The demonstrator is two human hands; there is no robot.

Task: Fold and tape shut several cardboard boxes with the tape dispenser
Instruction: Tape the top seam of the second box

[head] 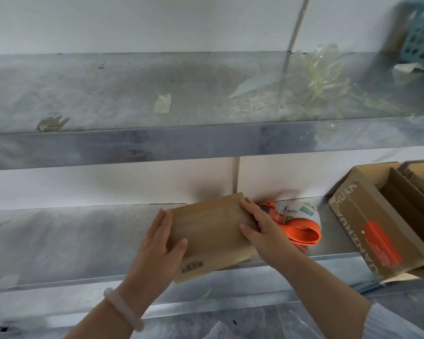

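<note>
A small brown cardboard box (208, 231) with a barcode on its near side sits over the front edge of the lower metal shelf (66, 243). My left hand (160, 245) holds its left end, thumb on top. My right hand (260, 228) grips its right end, fingers curled over the far corner. Just behind my right hand lies the orange tape dispenser (301, 225) with a roll of clear tape, partly hidden by that hand.
A large open cardboard box (367, 228) with an orange label and stacked flat cardboard stands at the right. The upper metal shelf (157, 143) carries tape scraps, a tangle of clear tape (328, 77) and a teal basket (421, 35). A white wall is behind.
</note>
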